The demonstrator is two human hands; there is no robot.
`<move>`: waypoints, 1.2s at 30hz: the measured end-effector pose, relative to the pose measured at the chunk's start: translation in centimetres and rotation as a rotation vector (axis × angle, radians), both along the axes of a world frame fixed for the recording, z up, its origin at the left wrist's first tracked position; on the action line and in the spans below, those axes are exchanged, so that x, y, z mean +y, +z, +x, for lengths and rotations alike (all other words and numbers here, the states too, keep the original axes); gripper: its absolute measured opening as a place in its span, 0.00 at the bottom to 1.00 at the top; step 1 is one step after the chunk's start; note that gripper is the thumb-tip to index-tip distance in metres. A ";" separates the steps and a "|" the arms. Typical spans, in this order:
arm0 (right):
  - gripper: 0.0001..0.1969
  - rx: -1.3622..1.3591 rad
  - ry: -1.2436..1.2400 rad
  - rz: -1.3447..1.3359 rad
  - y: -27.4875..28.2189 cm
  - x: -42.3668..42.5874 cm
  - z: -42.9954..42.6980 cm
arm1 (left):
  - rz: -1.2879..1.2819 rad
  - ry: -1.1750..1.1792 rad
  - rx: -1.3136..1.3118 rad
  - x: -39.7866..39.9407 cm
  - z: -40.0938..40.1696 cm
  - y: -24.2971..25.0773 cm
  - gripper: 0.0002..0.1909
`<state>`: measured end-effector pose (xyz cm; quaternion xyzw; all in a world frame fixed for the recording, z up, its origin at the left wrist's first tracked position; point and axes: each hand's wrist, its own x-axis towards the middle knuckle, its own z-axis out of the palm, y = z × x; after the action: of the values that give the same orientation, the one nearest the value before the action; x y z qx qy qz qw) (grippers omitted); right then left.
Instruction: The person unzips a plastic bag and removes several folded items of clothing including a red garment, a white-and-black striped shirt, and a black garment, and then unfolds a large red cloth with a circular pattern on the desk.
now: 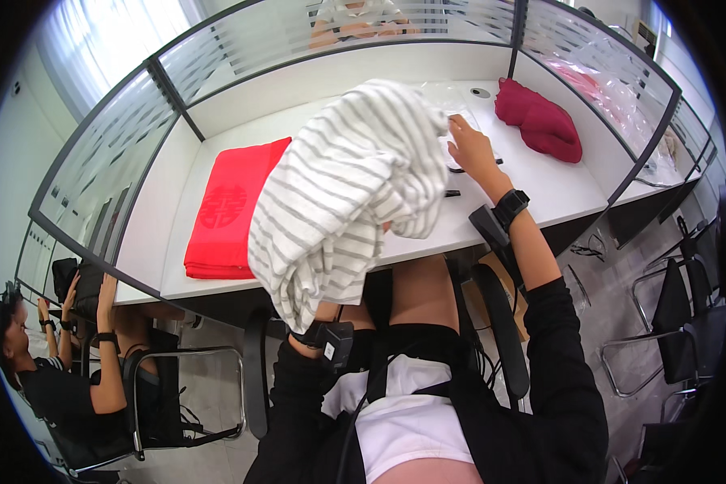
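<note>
A bunched white cloth with grey stripes point(339, 175) hangs over the desk's front edge and covers my left hand, whose grip is hidden; a bit of skin shows between the folds. My right hand point(470, 145) is at the cloth's right edge, with its fingers partly bent; whether they touch or pinch the fabric cannot be told. A folded red cloth point(230, 212) with a round darker emblem lies at the left, partly behind the striped cloth. At the back right of the desk rests a crumpled dark red cloth point(538, 121).
Low partitions with glass tops point(351, 60) surround the white desk point(550, 187). Small black items point(452, 193) and clear plastic lie near my right hand. A person point(66, 387) sits at the left, another behind the back glass. Chairs point(671, 327) stand at the right.
</note>
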<state>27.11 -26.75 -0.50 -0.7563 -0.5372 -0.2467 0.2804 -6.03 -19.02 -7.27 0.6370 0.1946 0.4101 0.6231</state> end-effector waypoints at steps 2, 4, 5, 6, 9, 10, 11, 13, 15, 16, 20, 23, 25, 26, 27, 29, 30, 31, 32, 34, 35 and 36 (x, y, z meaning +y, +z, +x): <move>0.13 -0.051 0.149 0.010 -0.4 0.1 1.1 | 0.042 -0.028 0.007 -0.6 1.3 0.2 0.16; 0.14 0.042 0.345 -0.058 -1.2 -0.6 1.2 | 0.090 -0.035 0.023 -1.4 2.0 0.1 0.16; 0.14 0.183 0.358 -0.100 -2.0 -1.4 1.0 | 0.118 -0.040 0.030 -1.7 2.8 0.1 0.16; 0.15 0.325 0.348 -0.130 -2.5 -2.7 0.7 | 0.160 -0.044 0.033 -2.2 3.8 0.2 0.16; 0.18 0.598 0.288 -0.147 -3.9 -4.1 -0.4 | 0.238 -0.033 0.041 -2.8 5.9 0.1 0.17; 0.19 0.653 0.281 -0.152 -4.2 -4.1 -0.8 | 0.268 -0.020 0.046 -2.8 6.0 0.0 0.17; 0.20 0.705 0.251 -0.160 -4.3 -4.8 -0.7 | 0.266 -0.030 0.046 -3.3 6.7 -0.3 0.17; 0.21 0.741 0.244 -0.138 -4.1 -5.3 -0.9 | 0.280 -0.034 0.052 -3.4 7.0 -0.5 0.17; 0.22 0.727 0.277 -0.076 -2.9 -5.2 -1.4 | 0.277 -0.044 0.058 -3.3 6.8 -0.5 0.18; 0.22 0.718 0.299 -0.040 -1.8 -5.0 -2.0 | 0.278 -0.041 0.057 -3.1 6.7 -0.6 0.18; 0.18 0.587 0.440 0.121 3.8 -1.5 -2.3 | 0.294 -0.016 0.079 -2.6 5.7 -1.0 0.18; 0.15 0.402 0.350 -0.092 5.9 0.6 0.9 | 0.315 -0.019 0.062 -2.2 6.4 -0.8 0.19; 0.15 0.368 0.308 -0.082 7.0 1.1 0.8 | 0.346 -0.012 0.055 -2.0 7.2 -0.3 0.19; 0.17 0.462 0.245 -0.162 7.5 1.4 1.0 | 0.367 -0.006 0.051 -1.8 7.8 0.0 0.19; 0.17 0.462 0.245 -0.164 7.5 1.6 0.9 | 0.376 -0.005 0.048 -1.7 8.2 0.3 0.19; 0.18 0.114 0.580 -0.032 7.2 2.0 0.6 | 0.410 -0.002 0.044 -1.7 9.1 0.6 0.20; 0.18 0.066 0.568 -0.057 7.4 2.0 -0.7 | 0.417 0.006 0.047 -1.6 9.2 0.6 0.20; 0.19 -0.051 0.565 -0.129 7.4 2.4 -1.4 | 0.428 0.013 0.051 -1.4 9.3 0.6 0.20; 0.21 -0.144 0.553 -0.112 7.2 2.7 -2.0 | 0.445 0.026 0.056 -1.3 9.4 0.7 0.20; 0.23 -0.236 0.522 -0.106 7.3 1.6 -2.6 | 0.464 0.021 0.054 -1.3 10.0 0.5 0.21; 0.26 -0.181 0.428 -0.188 7.7 0.9 -2.7 | 0.479 0.020 0.056 -1.3 10.4 0.5 0.21; 0.29 -0.128 0.337 -0.263 8.0 0.4 -3.1 | 0.501 0.025 0.057 -1.1 10.7 0.8 0.21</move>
<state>24.03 -26.39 7.53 -0.6686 -0.7004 -0.1716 0.1818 4.69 -20.08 -6.47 0.7804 0.1122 0.4352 0.4347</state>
